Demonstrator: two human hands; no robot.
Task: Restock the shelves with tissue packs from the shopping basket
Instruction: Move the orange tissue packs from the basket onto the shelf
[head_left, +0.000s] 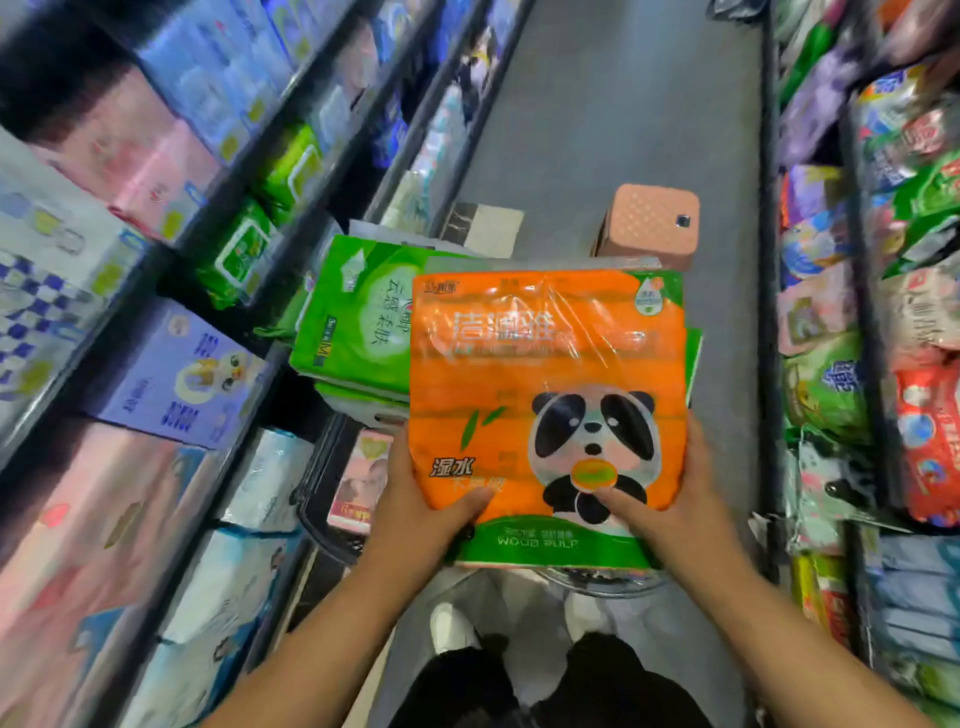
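Observation:
An orange tissue pack (545, 374) with a panda picture and a green bottom band is held up in front of me. My left hand (415, 499) grips its lower left edge, thumb on the front. My right hand (670, 499) grips the lower right edge, thumb on the panda. Behind the pack lies a green tissue pack (358, 317) on a pile over the black shopping basket (324, 499). A pink pack (361, 483) shows inside the basket. Most of the basket is hidden by the orange pack.
Shelves on the left (156, 291) hold pink, blue and green tissue boxes and packs. The right shelves (883, 312) are packed with colourful bags. A pink plastic stool (649, 226) stands in the grey aisle beyond the basket. My legs and white shoes are below.

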